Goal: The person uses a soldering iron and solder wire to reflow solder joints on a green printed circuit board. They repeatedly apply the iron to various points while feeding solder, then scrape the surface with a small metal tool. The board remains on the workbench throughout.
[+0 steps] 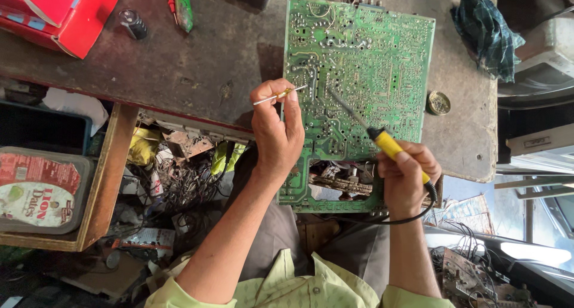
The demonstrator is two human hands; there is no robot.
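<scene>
A large green circuit board (pixel 359 51) lies solder side up on a worn dark workbench (pixel 197 63). My left hand (pixel 276 129) pinches a thin piece of solder wire (pixel 280 95), its end pointing at the board's left half. My right hand (pixel 406 176) grips a soldering iron with a yellow handle (pixel 388 143). The iron's thin metal tip (pixel 344 105) reaches up and left over the middle of the board. A black cord (pixel 412 215) loops down from the handle.
A red box (pixel 63 12) sits at the bench's far left. A dark cylinder (pixel 133 22) and a green-handled tool (pixel 182 6) lie near it. A small round tin (pixel 438 103) and a dark cloth (pixel 487 33) sit right of the board. Tangled wires and scrap (pixel 179 176) fill the space below.
</scene>
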